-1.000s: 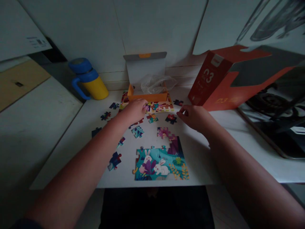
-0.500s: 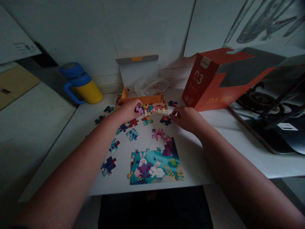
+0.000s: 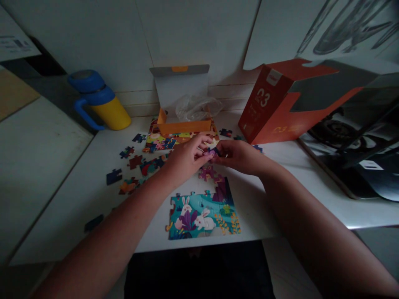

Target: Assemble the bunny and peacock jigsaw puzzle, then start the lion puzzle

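A purple jigsaw puzzle piece is pinched between my two hands above the table's middle. My left hand has thumb and fingers closed on its left side. From the right, my right hand grips the same piece, its fingertips partly hidden. Just below them lies another purple piece, beside the upper right corner of the joined puzzle part, which shows two white rabbits on teal. Several loose pieces, among them a reddish-brown one and a dark blue one, lie left of my left hand.
An open orange box with a clear plastic bag stands on a colourful picture sheet at the back. A blue and yellow flask is at left. At right are a large red box and a stove.
My left hand has moved right with the purple piece, away from the picture sheet. My right hand has shifted slightly left, and both now meet at the piece.
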### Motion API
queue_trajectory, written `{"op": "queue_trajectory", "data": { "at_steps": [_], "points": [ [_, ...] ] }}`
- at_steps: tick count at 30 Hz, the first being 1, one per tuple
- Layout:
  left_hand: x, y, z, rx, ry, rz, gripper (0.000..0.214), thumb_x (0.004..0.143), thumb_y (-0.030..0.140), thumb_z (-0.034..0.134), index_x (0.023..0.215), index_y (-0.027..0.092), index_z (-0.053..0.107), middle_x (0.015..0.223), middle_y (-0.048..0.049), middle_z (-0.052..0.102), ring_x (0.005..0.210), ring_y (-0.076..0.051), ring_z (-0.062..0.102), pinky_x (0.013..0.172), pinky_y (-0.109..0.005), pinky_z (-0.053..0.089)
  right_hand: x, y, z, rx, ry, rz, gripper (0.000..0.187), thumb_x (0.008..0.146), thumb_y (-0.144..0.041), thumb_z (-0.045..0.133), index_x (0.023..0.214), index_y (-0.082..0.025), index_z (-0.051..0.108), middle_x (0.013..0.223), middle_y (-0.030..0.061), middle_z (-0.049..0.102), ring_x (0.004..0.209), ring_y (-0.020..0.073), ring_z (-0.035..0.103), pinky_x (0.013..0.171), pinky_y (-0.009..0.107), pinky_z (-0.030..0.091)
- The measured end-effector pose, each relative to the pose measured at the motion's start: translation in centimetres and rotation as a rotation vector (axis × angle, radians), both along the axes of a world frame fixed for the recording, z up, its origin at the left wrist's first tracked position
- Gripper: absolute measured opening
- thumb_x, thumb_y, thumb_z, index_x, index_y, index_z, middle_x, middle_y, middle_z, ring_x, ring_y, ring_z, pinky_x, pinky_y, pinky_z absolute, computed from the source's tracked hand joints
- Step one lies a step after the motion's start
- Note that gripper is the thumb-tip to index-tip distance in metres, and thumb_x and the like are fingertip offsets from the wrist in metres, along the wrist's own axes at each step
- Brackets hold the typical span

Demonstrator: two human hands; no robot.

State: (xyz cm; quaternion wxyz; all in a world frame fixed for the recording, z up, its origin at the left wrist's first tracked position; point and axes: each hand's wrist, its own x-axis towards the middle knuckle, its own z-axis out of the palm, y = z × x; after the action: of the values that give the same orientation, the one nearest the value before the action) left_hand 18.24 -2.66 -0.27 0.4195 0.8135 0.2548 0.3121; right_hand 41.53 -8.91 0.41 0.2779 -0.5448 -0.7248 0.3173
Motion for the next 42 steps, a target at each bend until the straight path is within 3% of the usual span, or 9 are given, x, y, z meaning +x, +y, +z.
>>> {"op": "queue_trajectory", "data": {
  "at_steps": [3, 6, 9, 11, 16, 19, 28, 34, 42],
  "points": [
    [-0.7, -0.1, -0.9, 0.016, 0.005, 0.052, 0.043, 0.097, 0.012, 0.076, 0.134, 0.025, 0.058, 0.122, -0.006, 0.074, 0.089, -0.015, 0.079, 0.084, -0.031, 0.065, 0.6, 0.0, 0.1, -0.076, -0.024, 0.021, 0.031, 0.094, -0.052, 0.074, 0.106, -0.024, 0.067, 0.076, -0.0045, 0.059, 0.07, 0.0157, 0.054, 0.064, 0.028, 0.037],
    [-1.4, -0.3, -1.1, 0.124, 0.119, 0.031, 0.041, 0.094, 0.019, 0.083, 0.129, 0.026, 0.062, 0.122, -0.0062, 0.076, 0.106, -0.022, 0.078, 0.097, -0.04, 0.064, 0.8, -0.1, 0.4, -0.177, -0.018, 0.029, 0.039, 0.095, -0.05, 0.072, 0.123, -0.025, 0.065, 0.074, -0.0058, 0.062, 0.067, 0.0156, 0.055, 0.062, 0.027, 0.036],
    [-1.9, -0.7, -0.9, 0.294, 0.304, -0.06, 0.05, 0.087, 0.028, 0.092, 0.13, 0.028, 0.065, 0.132, -0.0077, 0.075, 0.127, -0.03, 0.071, 0.113, -0.049, 0.057, 0.7, -0.3, 0.7, -0.234, -0.044, 0.004, 0.032, 0.097, -0.054, 0.067, 0.109, -0.024, 0.067, 0.077, -0.002, 0.068, 0.068, 0.0161, 0.058, 0.063, 0.028, 0.039],
    [-2.1, -1.0, -0.8, 0.348, 0.376, -0.089, 0.064, 0.083, 0.028, 0.096, 0.138, 0.028, 0.063, 0.137, -0.0104, 0.073, 0.131, -0.033, 0.069, 0.114, -0.051, 0.055, 0.7, -0.3, 1.0, -0.245, -0.09, -0.003, 0.029, 0.099, -0.053, 0.064, 0.1, -0.024, 0.068, 0.079, -0.0004, 0.071, 0.07, 0.0165, 0.06, 0.064, 0.028, 0.042],
    [-2.2, -1.4, -1.0, 0.369, 0.439, -0.088, 0.075, 0.082, 0.025, 0.096, 0.147, 0.025, 0.059, 0.131, -0.0131, 0.075, 0.125, -0.036, 0.071, 0.108, -0.05, 0.059, 1.1, -0.3, 1.3, -0.19, -0.23, -0.027, 0.029, 0.098, -0.05, 0.062, 0.099, -0.024, 0.074, 0.083, 0.0013, 0.073, 0.074, 0.0177, 0.061, 0.067, 0.03, 0.043],
    [-2.2, -1.5, -1.0, 0.367, 0.442, -0.111, 0.07, 0.084, 0.024, 0.094, 0.146, 0.025, 0.06, 0.131, -0.0126, 0.075, 0.124, -0.034, 0.072, 0.107, -0.049, 0.058, 1.2, -0.3, 1.3, -0.252, -0.194, 0.001, 0.028, 0.095, -0.046, 0.066, 0.109, -0.024, 0.073, 0.089, 0.0021, 0.075, 0.078, 0.0188, 0.064, 0.068, 0.03, 0.045],
    [-2.2, -1.3, -1.2, 0.341, 0.415, -0.117, 0.065, 0.083, 0.02, 0.095, 0.139, 0.024, 0.063, 0.137, -0.0112, 0.074, 0.129, -0.032, 0.071, 0.113, -0.046, 0.057, 1.0, -0.5, 1.2, -0.427, -0.113, 0.03, 0.028, 0.091, -0.044, 0.071, 0.113, -0.027, 0.067, 0.078, -0.0012, 0.075, 0.069, 0.0193, 0.069, 0.062, 0.03, 0.046],
    [-2.2, -1.2, -0.8, 0.382, 0.462, -0.14, 0.059, 0.087, 0.023, 0.092, 0.138, 0.02, 0.063, 0.137, -0.012, 0.073, 0.13, -0.03, 0.069, 0.114, -0.045, 0.055, 0.9, -0.4, 1.2, -0.403, -0.207, 0.001, 0.034, 0.091, -0.05, 0.075, 0.112, -0.025, 0.069, 0.078, 0.0001, 0.076, 0.067, 0.0189, 0.069, 0.062, 0.03, 0.045],
    [-2.2, -1.3, -0.7, 0.4, 0.485, -0.138, 0.057, 0.089, 0.024, 0.091, 0.139, 0.018, 0.063, 0.134, -0.0126, 0.074, 0.128, -0.029, 0.069, 0.112, -0.043, 0.055, 0.5, -0.5, 0.8, -0.32, -0.288, -0.025, 0.029, 0.089, -0.045, 0.077, 0.11, -0.025, 0.071, 0.08, 0.0001, 0.074, 0.067, 0.0167, 0.065, 0.063, 0.03, 0.041]
  ]
}}
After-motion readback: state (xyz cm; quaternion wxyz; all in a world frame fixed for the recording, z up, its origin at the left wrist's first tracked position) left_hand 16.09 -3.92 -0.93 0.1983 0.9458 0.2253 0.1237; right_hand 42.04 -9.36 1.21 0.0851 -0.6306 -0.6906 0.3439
